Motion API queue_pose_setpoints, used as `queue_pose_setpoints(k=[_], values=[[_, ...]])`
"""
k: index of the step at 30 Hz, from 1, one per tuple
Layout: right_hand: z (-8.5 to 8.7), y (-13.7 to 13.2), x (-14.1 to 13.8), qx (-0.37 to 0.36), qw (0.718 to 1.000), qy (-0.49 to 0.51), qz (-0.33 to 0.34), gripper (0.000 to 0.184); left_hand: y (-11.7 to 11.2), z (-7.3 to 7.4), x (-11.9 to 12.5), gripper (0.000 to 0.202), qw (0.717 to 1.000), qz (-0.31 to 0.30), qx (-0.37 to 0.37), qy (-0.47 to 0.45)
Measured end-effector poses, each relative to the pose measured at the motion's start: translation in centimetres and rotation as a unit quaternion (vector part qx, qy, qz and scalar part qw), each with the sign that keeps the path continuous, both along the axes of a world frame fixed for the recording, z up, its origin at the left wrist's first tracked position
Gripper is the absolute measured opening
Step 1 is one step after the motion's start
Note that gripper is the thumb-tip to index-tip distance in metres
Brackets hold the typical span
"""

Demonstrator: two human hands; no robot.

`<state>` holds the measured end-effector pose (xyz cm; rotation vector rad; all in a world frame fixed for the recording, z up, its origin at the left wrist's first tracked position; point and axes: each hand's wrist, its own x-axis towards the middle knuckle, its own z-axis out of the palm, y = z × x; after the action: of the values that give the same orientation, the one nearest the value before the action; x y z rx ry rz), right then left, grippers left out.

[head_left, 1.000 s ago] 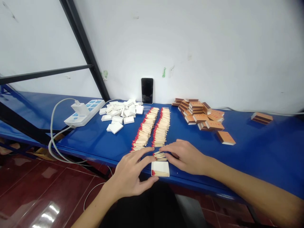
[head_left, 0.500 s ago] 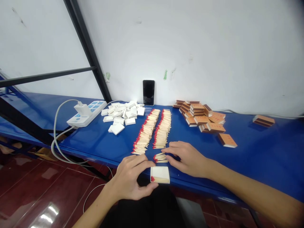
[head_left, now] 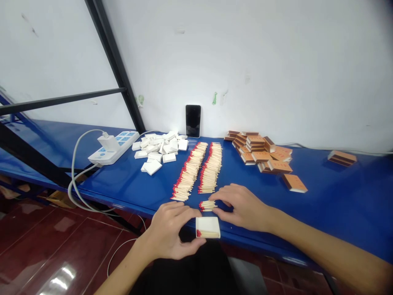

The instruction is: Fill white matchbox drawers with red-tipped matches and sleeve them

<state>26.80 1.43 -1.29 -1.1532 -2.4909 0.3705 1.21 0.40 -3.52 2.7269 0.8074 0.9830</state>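
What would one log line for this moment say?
left hand: holds white tray at table edge | right hand: fingertips at small match bundle | tray: few matches inside

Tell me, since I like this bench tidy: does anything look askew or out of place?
Mostly the white trays: a jumbled heap, some tipped, beside neat match rows. The part-filled tray in the left hand sits right at the edge of the table.

Bright, even indoor light. White wall (head_left: pixel 276 61) flat, no hot spots. Glare patch on glossy floor (head_left: pixel 59 282) at 7 o'clock. Small soft shadow under right hand (head_left: pixel 245 207). Worktop (head_left: pixel 337 200) bows toward 3 and 9 o'clock. Corners dim slightly; edges soft.
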Motion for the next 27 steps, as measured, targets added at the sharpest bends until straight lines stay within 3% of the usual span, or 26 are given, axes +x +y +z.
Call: queue_pose_setpoints(k=[27], values=[[0.10,-0.03,-0.18,0.019,0.999,0.013,-0.026,0.012,0.03,0.23,0.11,0.031,0.999,0.015,-0.030,0.022]])
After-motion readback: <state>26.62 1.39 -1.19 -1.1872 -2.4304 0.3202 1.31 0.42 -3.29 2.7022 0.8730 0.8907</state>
